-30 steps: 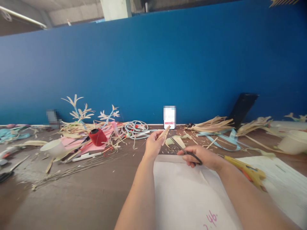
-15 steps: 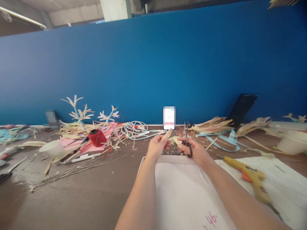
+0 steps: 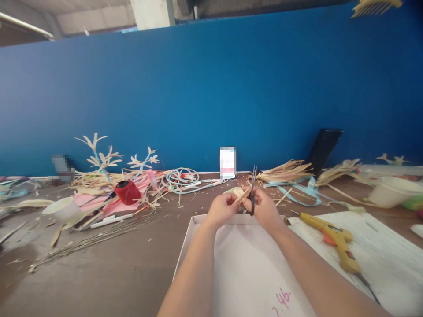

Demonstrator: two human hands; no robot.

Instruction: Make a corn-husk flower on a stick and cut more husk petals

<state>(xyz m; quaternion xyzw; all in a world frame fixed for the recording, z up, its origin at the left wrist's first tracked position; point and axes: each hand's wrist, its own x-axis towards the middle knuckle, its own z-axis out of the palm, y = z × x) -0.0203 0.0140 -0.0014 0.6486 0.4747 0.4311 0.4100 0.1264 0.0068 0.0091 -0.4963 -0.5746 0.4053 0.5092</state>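
My left hand [image 3: 222,208] pinches a short tan leaf strip [image 3: 242,194] above the far edge of a shallow white box lid [image 3: 185,246]. My right hand [image 3: 264,208] grips black scissors [image 3: 253,189], blades pointing up and set against the strip's tip. Both hands meet in the middle of the view, over the brown table [image 3: 99,273].
A yellow glue gun [image 3: 333,237] lies on white paper at the right. Left of the hands are a red thread spool [image 3: 127,192], a white cup [image 3: 61,208], thin wires [image 3: 99,233] and leaf scraps. A phone [image 3: 228,162] and dark tablet [image 3: 322,147] lean against the blue wall.
My right hand lifted the scissors from lying low at the right, turned the blades upright and brought them to the strip. My left hand lowered the strip slightly toward it.
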